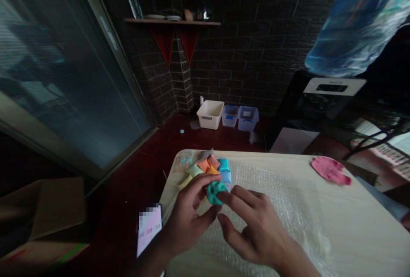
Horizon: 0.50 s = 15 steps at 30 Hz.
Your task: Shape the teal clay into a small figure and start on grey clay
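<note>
A small lump of teal modelling clay point(212, 192), dented with hollows on top, is held between the fingers and thumb of my left hand point(188, 215). The index fingertip of my right hand point(254, 223) touches the lump's right side, while its thumb stays apart below. Just beyond my hands lie several small packets of coloured clay: orange point(203, 165), pale green point(194, 170), yellow point(185, 181), teal point(224, 164) and light blue point(226, 177). Clear bubble wrap point(275, 200) spreads flat under and to the right of my hands.
Flattened pink clay point(331, 170) lies at the right of the wooden table point(361, 208). A phone point(150, 230) with a timer is at the left edge. Beyond are a white bin point(209, 117), clear bins point(247, 119) and a water dispenser point(333, 85); a cardboard box point(59, 208) sits left.
</note>
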Tool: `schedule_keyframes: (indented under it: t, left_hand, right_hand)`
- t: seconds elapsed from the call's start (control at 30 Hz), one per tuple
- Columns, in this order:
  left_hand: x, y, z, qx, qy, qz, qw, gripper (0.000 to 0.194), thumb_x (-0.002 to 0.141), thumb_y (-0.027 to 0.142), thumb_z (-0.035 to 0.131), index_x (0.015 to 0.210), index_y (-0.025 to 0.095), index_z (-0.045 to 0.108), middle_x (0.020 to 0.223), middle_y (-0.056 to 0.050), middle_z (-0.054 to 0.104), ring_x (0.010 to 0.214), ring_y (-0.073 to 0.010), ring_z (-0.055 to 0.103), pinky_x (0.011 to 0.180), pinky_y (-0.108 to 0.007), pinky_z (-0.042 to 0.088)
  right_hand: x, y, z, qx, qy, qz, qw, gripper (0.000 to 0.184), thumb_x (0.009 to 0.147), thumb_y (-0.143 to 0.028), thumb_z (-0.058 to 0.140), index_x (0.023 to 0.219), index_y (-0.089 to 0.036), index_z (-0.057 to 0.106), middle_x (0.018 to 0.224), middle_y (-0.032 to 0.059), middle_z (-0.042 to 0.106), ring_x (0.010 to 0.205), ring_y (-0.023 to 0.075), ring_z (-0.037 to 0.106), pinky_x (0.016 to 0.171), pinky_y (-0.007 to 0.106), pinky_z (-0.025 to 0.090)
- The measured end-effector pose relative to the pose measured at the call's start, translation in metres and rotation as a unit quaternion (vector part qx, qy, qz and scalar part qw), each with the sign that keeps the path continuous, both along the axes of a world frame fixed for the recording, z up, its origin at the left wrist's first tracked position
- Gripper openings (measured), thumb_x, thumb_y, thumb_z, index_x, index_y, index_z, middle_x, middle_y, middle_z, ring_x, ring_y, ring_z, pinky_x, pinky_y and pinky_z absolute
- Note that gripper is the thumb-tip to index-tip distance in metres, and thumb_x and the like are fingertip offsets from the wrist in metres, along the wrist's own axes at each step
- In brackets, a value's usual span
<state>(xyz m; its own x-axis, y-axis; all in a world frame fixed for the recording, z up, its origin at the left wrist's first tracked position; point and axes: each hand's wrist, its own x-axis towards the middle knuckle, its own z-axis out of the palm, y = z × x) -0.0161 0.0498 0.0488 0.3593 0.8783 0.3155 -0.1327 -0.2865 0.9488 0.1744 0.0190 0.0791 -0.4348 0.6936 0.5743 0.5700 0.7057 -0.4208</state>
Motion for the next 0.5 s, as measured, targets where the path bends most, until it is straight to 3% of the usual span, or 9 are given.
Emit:
schedule_keyframes:
  t: [0.1, 0.23, 0.5]
  left_hand:
    - [0.0, 0.001, 0.003, -0.045, -0.025, -0.021, 0.998, 0.05, 0.086, 0.023, 0.083, 0.133, 0.027, 0.066, 0.139, -0.01, 0.063, 0.13, -0.0295, 0.063, 0.111, -0.039, 0.051]
    - [0.004, 0.001, 0.005, -0.056, -0.08, 0.002, 0.995, 0.043, 0.082, 0.025, 0.087, 0.123, 0.025, 0.073, 0.13, -0.009, 0.068, 0.123, -0.026, 0.067, 0.104, -0.032, 0.053]
    - [0.003, -0.009, 0.011, -0.079, -0.084, -0.013, 0.993, 0.046, 0.082, 0.022, 0.088, 0.125, 0.028, 0.072, 0.125, -0.007, 0.074, 0.115, -0.0235, 0.071, 0.099, -0.031, 0.055]
  right_hand:
    - [-0.001, -0.002, -0.002, -0.044, 0.054, -0.002, 0.998, 0.024, 0.092, -0.018, 0.057, 0.116, -0.021, 0.057, 0.083, 0.0022, 0.065, 0.067, 0.0183, 0.062, 0.057, 0.031, 0.048]
    - [-0.003, -0.004, -0.008, -0.092, 0.136, -0.015, 0.986, 0.028, 0.096, -0.018, 0.056, 0.124, -0.023, 0.052, 0.078, -0.0026, 0.061, 0.057, 0.0135, 0.058, 0.052, 0.027, 0.047]
    - [0.003, -0.008, -0.006, -0.037, 0.084, 0.015, 0.996, 0.033, 0.099, -0.019, 0.055, 0.132, -0.022, 0.055, 0.089, 0.0028, 0.064, 0.064, 0.0153, 0.061, 0.055, 0.027, 0.052]
